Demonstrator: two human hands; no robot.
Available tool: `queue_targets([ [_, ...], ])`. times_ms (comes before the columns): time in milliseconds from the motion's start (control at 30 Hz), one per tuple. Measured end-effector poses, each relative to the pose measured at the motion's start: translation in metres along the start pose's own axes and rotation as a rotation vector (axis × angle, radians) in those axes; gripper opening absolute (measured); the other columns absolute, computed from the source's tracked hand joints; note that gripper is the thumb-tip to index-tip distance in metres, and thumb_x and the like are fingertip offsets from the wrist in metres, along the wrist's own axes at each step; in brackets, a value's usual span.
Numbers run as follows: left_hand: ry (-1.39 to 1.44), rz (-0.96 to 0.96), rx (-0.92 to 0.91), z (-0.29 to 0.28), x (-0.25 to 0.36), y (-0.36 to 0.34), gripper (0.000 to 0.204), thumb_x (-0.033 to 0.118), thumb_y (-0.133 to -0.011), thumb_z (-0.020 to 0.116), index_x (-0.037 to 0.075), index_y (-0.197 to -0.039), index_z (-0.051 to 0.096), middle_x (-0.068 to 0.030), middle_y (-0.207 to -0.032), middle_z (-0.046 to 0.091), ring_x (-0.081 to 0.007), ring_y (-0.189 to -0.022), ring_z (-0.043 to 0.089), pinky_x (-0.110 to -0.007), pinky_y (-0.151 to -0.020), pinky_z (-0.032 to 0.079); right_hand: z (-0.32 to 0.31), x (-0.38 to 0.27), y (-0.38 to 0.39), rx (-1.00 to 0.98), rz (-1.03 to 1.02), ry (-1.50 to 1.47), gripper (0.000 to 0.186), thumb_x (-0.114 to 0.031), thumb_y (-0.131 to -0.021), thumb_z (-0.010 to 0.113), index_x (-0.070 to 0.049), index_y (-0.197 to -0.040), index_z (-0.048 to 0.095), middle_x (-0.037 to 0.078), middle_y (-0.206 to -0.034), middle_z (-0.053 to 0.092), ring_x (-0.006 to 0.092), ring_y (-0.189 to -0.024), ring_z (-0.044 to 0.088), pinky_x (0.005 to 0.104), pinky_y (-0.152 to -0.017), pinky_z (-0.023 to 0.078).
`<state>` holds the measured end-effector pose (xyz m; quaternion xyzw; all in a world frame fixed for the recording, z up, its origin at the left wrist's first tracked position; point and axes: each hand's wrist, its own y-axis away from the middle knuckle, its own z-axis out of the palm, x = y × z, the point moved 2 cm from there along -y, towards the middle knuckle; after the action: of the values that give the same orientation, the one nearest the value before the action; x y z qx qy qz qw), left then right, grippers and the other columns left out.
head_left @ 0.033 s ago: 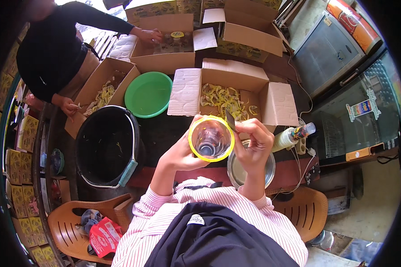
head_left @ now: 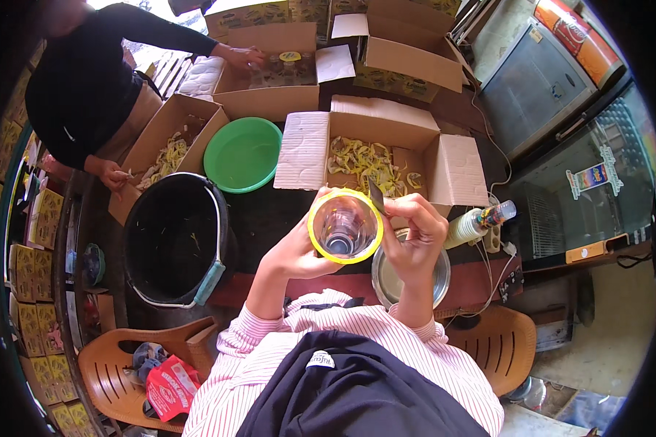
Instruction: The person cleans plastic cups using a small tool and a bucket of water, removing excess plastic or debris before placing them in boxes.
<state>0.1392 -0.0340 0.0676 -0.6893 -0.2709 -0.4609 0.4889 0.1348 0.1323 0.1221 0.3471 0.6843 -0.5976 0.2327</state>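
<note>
Cup (head_left: pixel 342 224) held over near edge of bench (head_left: pixel 261 217); left hand (head_left: pixel 293 251) with fingers curled round its side; right hand (head_left: pixel 420 231) pinching blade (head_left: pixel 376 195) at yellow rim; looks light, stiff, likely slick; best hold its wall, clear of blade.

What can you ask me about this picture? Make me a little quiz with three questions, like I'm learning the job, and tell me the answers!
1. Left or right: which grip is wrapped around the cup?
2. True or false: the basin beside the bucket is green.
3. What colour are most of the scraps in the box just ahead of the cup?
A) Blue
B) Yellow
C) Purple

Key:
1. Left grip; the right grip pinches a dark strip.
2. True.
3. B.
</note>
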Motion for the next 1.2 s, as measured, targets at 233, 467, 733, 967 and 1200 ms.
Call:
queue_targets([
  [233, 0.01, 0.034, 0.157, 0.008, 0.003, -0.003, 0.072, 0.015, -0.064, 0.076, 0.001, -0.122, 0.037, -0.0073, -0.115, 0.03, -0.0193, -0.11, 0.041, -0.033, -0.091, 0.04, 0.005, -0.001, 0.003, 0.031, -0.002, 0.079, 0.02, 0.014, -0.065, 0.063, 0.004, -0.082, 0.061, 0.005, -0.075, 0.056, 0.009, -0.065, 0.057, 0.0182, -0.059, 0.044],
  [467, 0.305, -0.036, 0.232, 0.014, -0.006, -0.005, 0.06, 0.01, -0.07, 0.073, 0.002, -0.118, 0.037, -0.0072, -0.112, 0.032, -0.0173, -0.111, 0.04, -0.029, -0.086, 0.044, 0.008, 0.001, 0.005, 0.148, 0.035, 0.11, 0.02, 0.007, -0.065, 0.066, 0.0, -0.083, 0.064, 0.008, -0.069, 0.06, 0.0139, -0.06, 0.061, 0.0233, -0.056, 0.046],
  [733, 0.06, 0.074, 0.354, 0.011, 0.001, -0.007, 0.068, 0.003, -0.073, 0.068, 0.005, -0.119, 0.018, -0.0104, -0.111, 0.038, -0.0181, -0.108, 0.047, -0.03, -0.088, 0.043, 0.012, -0.003, 0.007, 0.133, -0.079, 0.209, 0.018, 0.008, -0.067, 0.067, 0.002, -0.083, 0.061, 0.006, -0.073, 0.058, 0.0097, -0.06, 0.058, 0.0188, -0.052, 0.043],
  [967, -0.093, 0.108, 0.388, 0.01, 0.007, -0.007, 0.07, 0.003, -0.072, 0.07, 0.005, -0.118, 0.018, -0.0106, -0.11, 0.038, -0.018, -0.102, 0.051, -0.029, -0.083, 0.045, 0.016, -0.006, 0.009, 0.195, -0.117, 0.269, 0.019, 0.006, -0.065, 0.067, -0.002, -0.082, 0.063, 0.008, -0.071, 0.061, 0.0149, -0.06, 0.061, 0.0243, -0.055, 0.048],
  [1200, -0.087, 0.126, 0.435, 0.011, 0.003, -0.004, 0.073, 0.005, -0.07, 0.072, 0.01, -0.126, 0.027, -0.01, -0.118, 0.029, -0.0209, -0.109, 0.045, -0.032, -0.087, 0.045, 0.016, -0.008, 0.013, 0.196, -0.123, 0.315, 0.018, 0.005, -0.065, 0.068, -0.003, -0.08, 0.064, 0.007, -0.07, 0.06, 0.0143, -0.059, 0.06, 0.0237, -0.053, 0.047],
])
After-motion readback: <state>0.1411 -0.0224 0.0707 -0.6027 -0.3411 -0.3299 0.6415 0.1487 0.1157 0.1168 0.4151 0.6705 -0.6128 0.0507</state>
